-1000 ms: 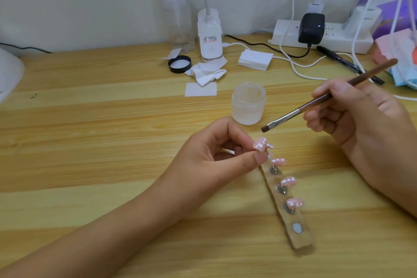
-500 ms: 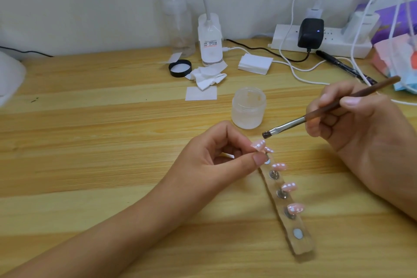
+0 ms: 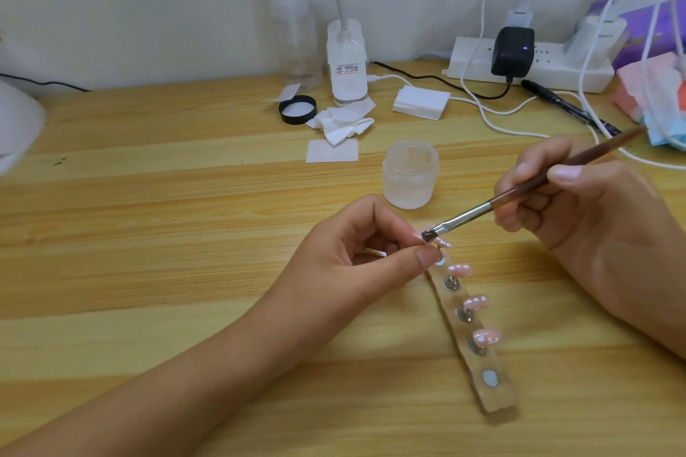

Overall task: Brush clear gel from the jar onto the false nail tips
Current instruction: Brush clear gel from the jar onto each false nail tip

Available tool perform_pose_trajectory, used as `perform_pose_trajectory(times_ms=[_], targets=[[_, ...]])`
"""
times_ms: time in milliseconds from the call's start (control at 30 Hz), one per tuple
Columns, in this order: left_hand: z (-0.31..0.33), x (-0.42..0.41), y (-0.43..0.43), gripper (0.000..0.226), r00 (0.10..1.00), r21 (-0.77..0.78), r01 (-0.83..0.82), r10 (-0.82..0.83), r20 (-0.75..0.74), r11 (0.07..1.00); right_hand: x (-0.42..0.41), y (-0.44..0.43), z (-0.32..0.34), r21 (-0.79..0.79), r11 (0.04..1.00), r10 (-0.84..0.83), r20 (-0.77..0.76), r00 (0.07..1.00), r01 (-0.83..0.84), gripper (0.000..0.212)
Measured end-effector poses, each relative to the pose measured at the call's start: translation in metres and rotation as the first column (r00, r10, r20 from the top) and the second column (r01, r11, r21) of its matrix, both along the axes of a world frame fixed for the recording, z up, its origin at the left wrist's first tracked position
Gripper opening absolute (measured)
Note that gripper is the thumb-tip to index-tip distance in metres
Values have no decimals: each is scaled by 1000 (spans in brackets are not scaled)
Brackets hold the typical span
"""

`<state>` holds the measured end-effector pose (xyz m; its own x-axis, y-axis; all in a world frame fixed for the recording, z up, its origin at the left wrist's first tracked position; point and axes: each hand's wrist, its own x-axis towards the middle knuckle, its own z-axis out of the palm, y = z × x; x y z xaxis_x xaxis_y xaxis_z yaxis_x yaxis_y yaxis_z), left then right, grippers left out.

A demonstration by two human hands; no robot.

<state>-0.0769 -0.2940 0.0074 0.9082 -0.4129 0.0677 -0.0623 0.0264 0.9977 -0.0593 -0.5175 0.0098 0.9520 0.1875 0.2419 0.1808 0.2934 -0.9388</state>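
the left hand (image 3: 356, 256) pinches one false nail tip (image 3: 418, 233) between thumb and forefinger; the other fingers curl loosely toward the palm. the right hand (image 3: 579, 204) pinches the brush (image 3: 519, 193) by its brown handle, thumb on top and fingers curled beneath. the brush slants down from the right hand toward the left fingertips, and its flat bristles (image 3: 428, 235) touch the held tip. the jar (image 3: 410, 174) stands open on the bench (image 3: 148, 215), just beyond the left fingertips and near the right hand's knuckles. the holder strip (image 3: 493, 393) lies flat on the bench, starting under the left thumb and running toward the person between the two forearms. three more pink tips (image 3: 460, 270) (image 3: 477, 302) (image 3: 488, 337) sit on its pegs. a black lid (image 3: 297, 109) and a white wipe (image 3: 332, 151) lie beyond the left hand, well apart from it.
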Motion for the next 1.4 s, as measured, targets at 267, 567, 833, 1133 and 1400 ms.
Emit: perform_pose_trajectory(times_ms=[267, 567, 833, 1133, 1400], targets=[[0, 0, 0, 11, 1000, 3, 1, -1, 8, 1000, 1, -3, -1, -7, 994, -106, 69, 992, 106, 44], [0, 0, 0, 12, 1000, 11, -15, 15, 1, 1000, -2, -1, -2, -43, 999, -3, 102, 995, 7, 46], [1, 0, 0, 13, 1000, 0, -6, 6, 20, 1000, 4, -5, -3, 3, 988, -154, 6, 988, 154, 40], [10, -33, -8, 14, 756, 264, -126, -79, 650, 956, 6, -6, 0, 53, 974, -214, -81, 974, 218, 35], [-5, -46, -19, 24, 442, 437, -280, -289, 849, 855, 6, -4, -1, 40, 974, -218, -85, 972, 222, 32]])
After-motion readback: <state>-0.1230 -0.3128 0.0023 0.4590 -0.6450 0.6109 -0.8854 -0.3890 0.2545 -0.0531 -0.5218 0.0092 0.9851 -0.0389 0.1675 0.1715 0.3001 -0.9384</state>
